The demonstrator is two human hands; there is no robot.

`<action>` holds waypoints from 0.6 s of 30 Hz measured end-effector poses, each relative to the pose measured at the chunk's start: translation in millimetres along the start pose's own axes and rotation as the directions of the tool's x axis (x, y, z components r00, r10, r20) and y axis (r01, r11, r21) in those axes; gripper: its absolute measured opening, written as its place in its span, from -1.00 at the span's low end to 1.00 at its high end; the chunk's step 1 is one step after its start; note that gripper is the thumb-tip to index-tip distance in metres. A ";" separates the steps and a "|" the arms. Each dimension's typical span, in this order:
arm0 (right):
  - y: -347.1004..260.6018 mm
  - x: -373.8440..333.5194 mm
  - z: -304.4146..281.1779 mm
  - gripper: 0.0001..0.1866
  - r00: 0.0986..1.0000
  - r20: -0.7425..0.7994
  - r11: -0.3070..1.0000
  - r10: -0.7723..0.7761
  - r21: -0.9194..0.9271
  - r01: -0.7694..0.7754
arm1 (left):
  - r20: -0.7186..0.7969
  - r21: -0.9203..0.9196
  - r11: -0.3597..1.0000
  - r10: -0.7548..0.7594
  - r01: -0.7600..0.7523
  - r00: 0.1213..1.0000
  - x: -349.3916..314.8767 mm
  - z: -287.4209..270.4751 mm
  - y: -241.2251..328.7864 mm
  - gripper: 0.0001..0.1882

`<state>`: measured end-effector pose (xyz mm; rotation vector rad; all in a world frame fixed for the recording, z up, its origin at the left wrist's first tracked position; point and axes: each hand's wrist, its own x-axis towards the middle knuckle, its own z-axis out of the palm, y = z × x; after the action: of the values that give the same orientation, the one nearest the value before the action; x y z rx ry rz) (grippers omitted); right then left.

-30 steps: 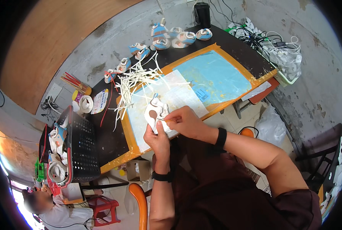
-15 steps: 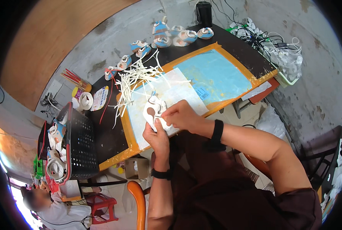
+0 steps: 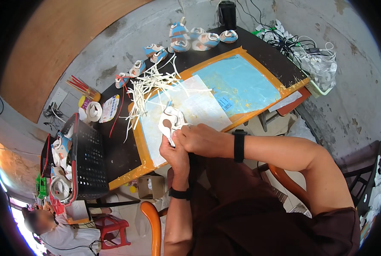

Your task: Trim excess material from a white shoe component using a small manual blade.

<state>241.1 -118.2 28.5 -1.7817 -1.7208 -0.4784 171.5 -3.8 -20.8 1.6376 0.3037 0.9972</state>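
A small white shoe upper (image 3: 167,122) with brown patches is held just above the near edge of the paper-covered table. My left hand (image 3: 175,157) is closed around its near end, thumb on top. Against the upper's right side and the left thumb presses my right hand (image 3: 203,141), its fingers curled together; what they pinch is hidden. Beyond the upper lies a loose pile of white laces (image 3: 152,87). A red lace (image 3: 118,112) trails down beside it.
Blue, white and brown shoe uppers (image 3: 180,45) line the table's far edge. At left stand a black perforated basket (image 3: 92,155) of uppers, a tape roll (image 3: 94,112) and a cup of red sticks (image 3: 93,95). A seated person (image 3: 66,234) is at lower left.
My right hand has come down and left, from a raised pinch beside the upper to lying against my left thumb. The right forearm is more level; the left hand keeps its grip.
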 end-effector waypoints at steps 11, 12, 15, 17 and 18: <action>19.8 2.8 23.4 -0.81 0.935 -0.148 0.867 0.323 0.442 -0.230 | 0.010 0.208 0.976 0.067 -0.067 0.998 0.8 -2.8 -5.5 -0.79; 20.4 2.5 23.8 -0.82 0.937 -0.156 0.871 0.312 0.440 -0.216 | 0.011 0.211 0.973 0.094 -0.095 0.995 0.8 -2.2 -6.5 -0.78; 13.1 6.3 3.9 -0.88 0.994 -0.068 0.977 0.084 0.201 -0.069 | 0.041 0.153 0.988 -0.041 0.034 0.998 -0.7 -1.5 -2.8 -0.76; 9.9 11.3 -1.2 -0.92 0.991 0.074 0.993 -0.114 -0.026 0.117 | 0.037 0.108 0.993 -0.044 0.040 0.998 -0.1 0.3 3.2 -0.76; 9.1 16.4 3.1 -0.95 0.982 0.108 0.986 -0.158 -0.042 0.163 | 0.035 0.061 0.997 -0.044 0.041 0.998 -0.6 -0.3 5.2 -0.76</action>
<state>251.0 -103.4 35.1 -1.7380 -1.9512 -0.5084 169.3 -5.7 -16.5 1.6953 0.3456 0.9331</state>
